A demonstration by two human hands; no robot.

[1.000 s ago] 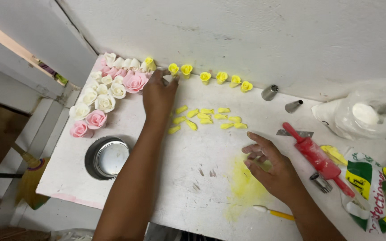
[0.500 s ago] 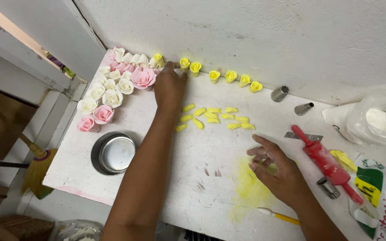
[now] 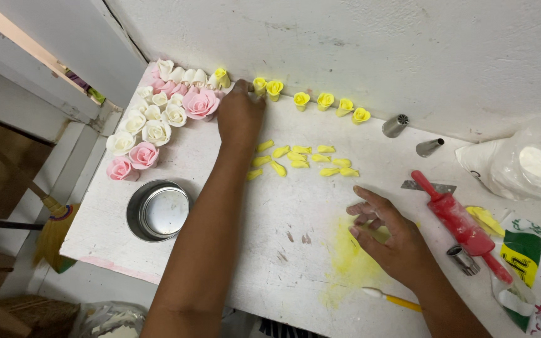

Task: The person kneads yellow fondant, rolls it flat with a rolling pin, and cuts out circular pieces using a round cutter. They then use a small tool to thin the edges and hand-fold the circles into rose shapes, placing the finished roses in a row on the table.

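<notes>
Nearby, left hand (image 3: 240, 116) among yellow rosebuds (image 3: 275, 88), 2 piping nozzles (image 3: 395, 125) beyond.

Round metal tin (image 3: 158, 211) near the table's (image 3: 283, 263) front edge. White and pink sugar roses (image 3: 158, 116) clustered at the far left corner. Red rolling pin (image 3: 461, 224) beside two metal piping nozzles (image 3: 411, 134). Broom (image 3: 51, 231) below.

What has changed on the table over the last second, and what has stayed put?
The left hand has reached a little farther toward the wall, its fingertips now at the row of small yellow roses. Whether it grips one cannot be seen. The right hand stays flat on the yellow-dusted table. The yellow petals, metal tin and red rolling pin lie as before.
</notes>
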